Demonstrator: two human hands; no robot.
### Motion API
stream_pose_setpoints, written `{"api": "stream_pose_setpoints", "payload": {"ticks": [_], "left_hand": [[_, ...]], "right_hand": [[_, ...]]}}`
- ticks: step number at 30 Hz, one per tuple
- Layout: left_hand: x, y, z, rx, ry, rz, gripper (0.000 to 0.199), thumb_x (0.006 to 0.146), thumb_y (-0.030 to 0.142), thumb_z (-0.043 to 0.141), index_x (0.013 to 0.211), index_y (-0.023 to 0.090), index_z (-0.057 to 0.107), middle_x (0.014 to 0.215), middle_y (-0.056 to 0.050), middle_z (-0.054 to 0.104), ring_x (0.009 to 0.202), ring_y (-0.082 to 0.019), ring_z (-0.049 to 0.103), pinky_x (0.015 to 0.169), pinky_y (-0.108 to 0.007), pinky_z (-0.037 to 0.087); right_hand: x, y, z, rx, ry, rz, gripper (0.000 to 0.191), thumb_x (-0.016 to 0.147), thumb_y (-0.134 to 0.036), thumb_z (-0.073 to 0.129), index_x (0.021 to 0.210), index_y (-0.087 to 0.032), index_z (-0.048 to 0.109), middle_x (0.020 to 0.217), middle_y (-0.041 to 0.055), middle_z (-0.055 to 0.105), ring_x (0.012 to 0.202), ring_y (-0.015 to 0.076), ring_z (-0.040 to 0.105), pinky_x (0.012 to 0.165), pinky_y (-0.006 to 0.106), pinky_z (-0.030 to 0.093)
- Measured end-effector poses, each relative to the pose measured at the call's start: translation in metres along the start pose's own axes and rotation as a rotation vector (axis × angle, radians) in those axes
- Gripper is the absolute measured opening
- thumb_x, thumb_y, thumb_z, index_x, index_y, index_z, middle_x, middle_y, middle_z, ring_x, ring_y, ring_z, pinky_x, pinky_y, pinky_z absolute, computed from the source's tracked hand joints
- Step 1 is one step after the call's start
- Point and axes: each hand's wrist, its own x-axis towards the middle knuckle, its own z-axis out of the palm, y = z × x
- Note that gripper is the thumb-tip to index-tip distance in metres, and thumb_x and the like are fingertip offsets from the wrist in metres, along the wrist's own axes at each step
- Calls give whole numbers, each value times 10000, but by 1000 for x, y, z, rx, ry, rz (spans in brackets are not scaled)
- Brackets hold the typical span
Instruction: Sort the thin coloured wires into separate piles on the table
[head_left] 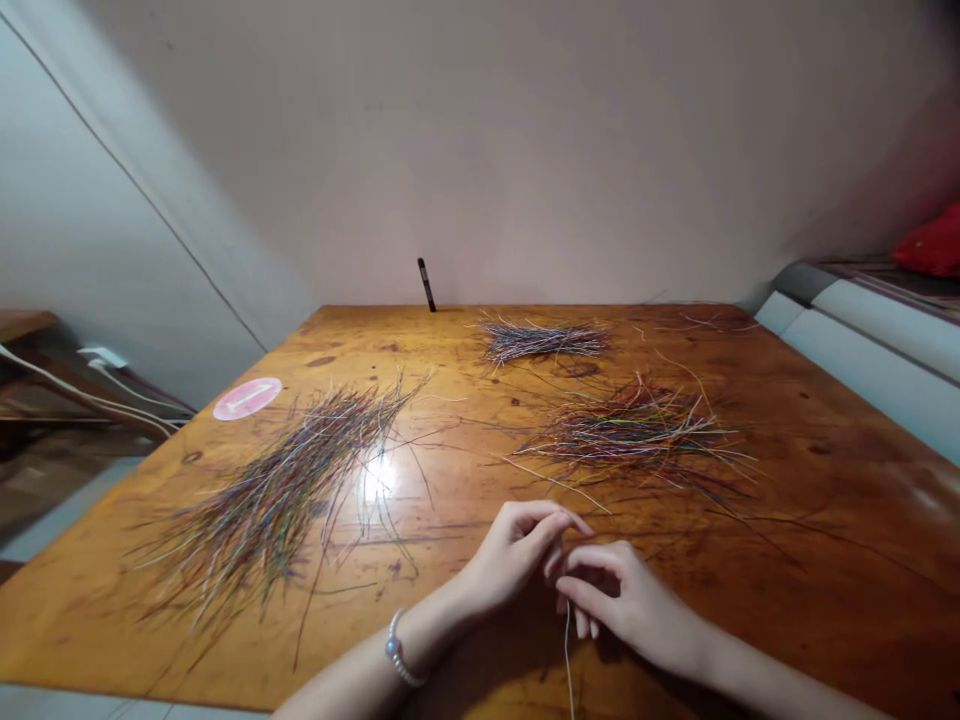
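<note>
A thin white wire [568, 660] hangs down from the fingertips of my right hand [626, 605], whose thumb and fingers are pinched on it. Close beside it on the left is my left hand [517, 555], its fingers bent and pressed together near the right fingertips; what it holds, if anything, is too small to make out. Beyond my hands lies a loose bundle of multicoloured wires [637, 435]. A larger bundle [292, 490] spreads slantwise over the left side of the table. Farther back sits a smaller, tighter wire bundle [547, 340].
The wooden table [465, 560] meets a wall at its back edge. A black marker [427, 285] stands upright there, against the wall. A pink round sticker [247, 398] is at the left edge. Stray wires, including a pale one [555, 482], lie between the bundles.
</note>
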Motion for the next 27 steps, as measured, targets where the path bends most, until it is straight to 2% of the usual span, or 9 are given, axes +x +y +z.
{"api": "stream_pose_setpoints", "payload": {"ticks": [5,10,13,16,18,20,23,27], "left_hand": [[-1,3,0,-13,-17,-4,395,874,475,500,900,113,656,486,53,429,449,-74,389,465,-180,302],[-1,4,-1,14,-68,4,356,920,404,445,787,117,607,506,51,415,467,-69,375,485,-178,297],[0,2,-5,57,-79,-16,373,924,405,436,719,121,565,519,45,425,476,-67,343,471,-179,262],[1,-1,-9,53,-176,-58,389,919,424,438,686,129,533,510,40,434,464,-68,353,474,-185,268],[1,-2,-11,28,-276,-85,379,908,435,455,696,132,537,508,38,440,453,-73,367,471,-190,282],[1,-2,-11,7,-346,-100,372,897,446,471,703,136,540,515,35,445,445,-76,376,461,-193,288],[1,-1,-11,14,-365,-98,394,893,465,468,684,137,532,504,34,437,434,-75,374,449,-193,282],[2,-2,-12,37,-365,-115,424,884,496,470,682,129,531,505,31,452,430,-70,385,445,-188,283]], "right_hand": [[2,-2,-4,2,28,16,363,843,-475,538,695,-149,599,530,-19,574,439,96,551,471,206,459],[2,1,-8,-75,85,-27,267,873,-381,522,728,-162,570,565,-20,558,506,111,562,511,215,454],[1,6,-9,-91,245,-112,126,876,-312,528,884,-187,538,767,8,600,612,114,583,576,227,483],[0,9,-12,-1,337,-196,260,886,-260,509,1136,-234,444,1043,54,582,721,117,619,668,259,526],[1,7,-17,-7,338,-252,306,893,-231,494,1192,-259,439,1113,63,565,758,120,630,707,273,533],[1,4,-22,-112,326,-338,231,890,-209,499,1113,-257,539,1090,60,592,854,147,630,767,290,523],[1,-1,-26,-264,336,-467,139,881,-190,519,960,-235,625,1017,64,635,998,191,599,829,308,502],[1,-2,-24,-314,356,-515,140,874,-170,538,971,-227,622,1007,69,639,986,190,607,822,309,510]]}}
